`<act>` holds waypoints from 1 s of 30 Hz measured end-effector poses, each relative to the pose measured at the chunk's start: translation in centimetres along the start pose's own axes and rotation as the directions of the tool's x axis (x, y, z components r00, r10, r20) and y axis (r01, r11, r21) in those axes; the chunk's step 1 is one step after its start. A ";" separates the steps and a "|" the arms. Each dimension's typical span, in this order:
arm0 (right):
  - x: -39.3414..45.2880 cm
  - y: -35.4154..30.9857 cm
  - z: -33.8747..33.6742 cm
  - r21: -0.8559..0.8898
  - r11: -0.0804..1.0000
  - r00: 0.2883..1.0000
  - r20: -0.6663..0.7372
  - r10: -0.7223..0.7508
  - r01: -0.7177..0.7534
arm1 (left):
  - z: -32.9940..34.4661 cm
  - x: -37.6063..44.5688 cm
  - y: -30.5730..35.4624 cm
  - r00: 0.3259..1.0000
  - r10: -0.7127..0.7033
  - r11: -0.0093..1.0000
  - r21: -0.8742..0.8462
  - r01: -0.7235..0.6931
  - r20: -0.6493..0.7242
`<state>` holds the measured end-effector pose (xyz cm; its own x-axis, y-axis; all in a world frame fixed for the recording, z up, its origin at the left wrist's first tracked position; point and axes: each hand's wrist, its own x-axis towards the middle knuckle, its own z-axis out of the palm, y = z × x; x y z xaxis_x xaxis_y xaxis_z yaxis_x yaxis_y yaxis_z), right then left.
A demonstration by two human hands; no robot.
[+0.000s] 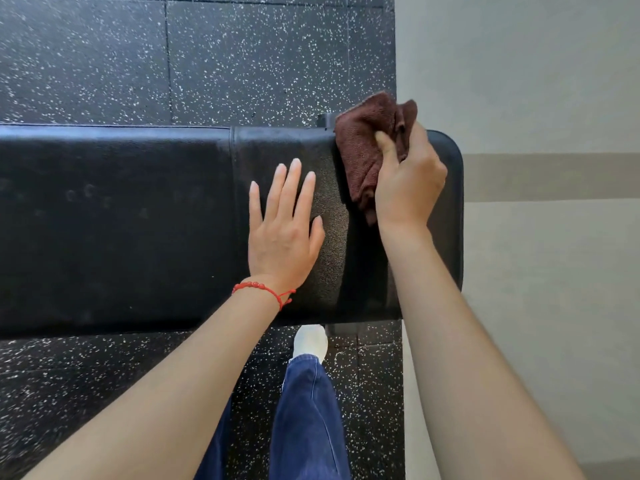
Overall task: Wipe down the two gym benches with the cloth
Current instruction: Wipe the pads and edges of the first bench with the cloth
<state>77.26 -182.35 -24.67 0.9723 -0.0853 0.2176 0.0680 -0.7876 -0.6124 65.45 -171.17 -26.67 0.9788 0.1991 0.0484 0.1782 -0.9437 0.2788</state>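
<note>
- Black padded bench (121, 220) runs across the speckled rubber floor (242, 57).
- Left hand (282, 233) lies flat on the pad, fingers spread, grasping nothing.
- Right hand (408, 181) clutches the brown cloth (363, 147) near the bench's right end.

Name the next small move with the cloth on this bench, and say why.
Probably draw the cloth toward the near edge in one stroke. The right hand holds it bunched at the far edge of the bench, near the right end; the left hand lies flat beside it, bracing.
</note>
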 end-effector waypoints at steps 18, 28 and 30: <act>-10.6 4.5 -8.3 -0.073 0.993 0.994 0.056 0.093 -0.089 | 0.4 0.0 0.0 1.000 0.004 0.999 0.043 -0.004 0.000; 2.4 4.2 -3.1 -0.038 0.999 0.999 -0.036 0.008 -0.009 | 0.4 0.0 0.0 1.000 0.006 0.999 0.034 -0.006 -0.007; 3.7 4.5 -2.5 -0.025 1.000 0.999 -0.037 0.001 -0.002 | 0.4 0.0 0.0 1.000 0.007 1.000 0.029 -0.006 -0.011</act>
<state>80.60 -187.79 -24.71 0.9634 -0.1086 0.2450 0.0605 -0.8025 -0.5936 65.47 -171.31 -27.06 0.9788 0.1959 0.0607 0.1750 -0.9521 0.2508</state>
